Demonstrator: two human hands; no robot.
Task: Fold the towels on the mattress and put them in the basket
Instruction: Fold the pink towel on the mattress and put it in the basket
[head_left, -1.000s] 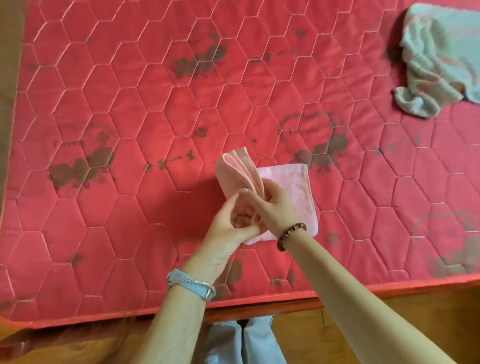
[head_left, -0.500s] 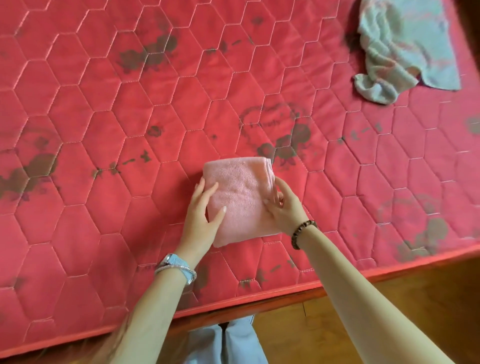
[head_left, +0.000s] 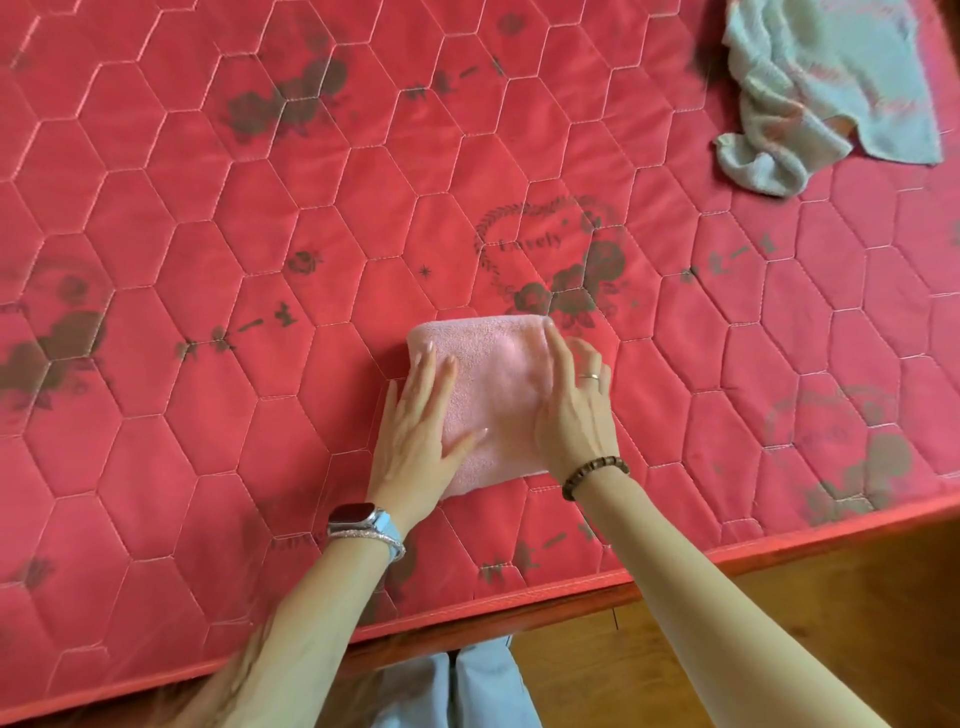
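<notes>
The left hand (head_left: 415, 436) lies flat on the left part of the pink towel (head_left: 493, 384). Its fingers are straight and a little spread, and the thumb stretches out across the cloth; it grips nothing. The right hand (head_left: 574, 410) is also released. Its straight fingers lie close together along the towel's right edge, pointing away from the person, and the palm rests on the near right part.

The pink towel is folded into a thick, nearly square pad with a rounded fold along its far side. It lies flat on the mattress (head_left: 260, 234), a little right of the middle of the view and near the mattress's front edge, turned slightly askew.

The left wrist carries a watch (head_left: 358, 517) and a thin bangle just beside it. The right wrist carries a bead bracelet (head_left: 595, 473), and a ring (head_left: 589, 376) sits on one finger. The mattress is red, quilted in hexagons and printed with dark flowers.

Far right and well apart from the hands, a pale towel (head_left: 810, 88) lies crumpled and unfolded on the mattress. A wooden floor (head_left: 831, 613) shows below the front edge.
</notes>
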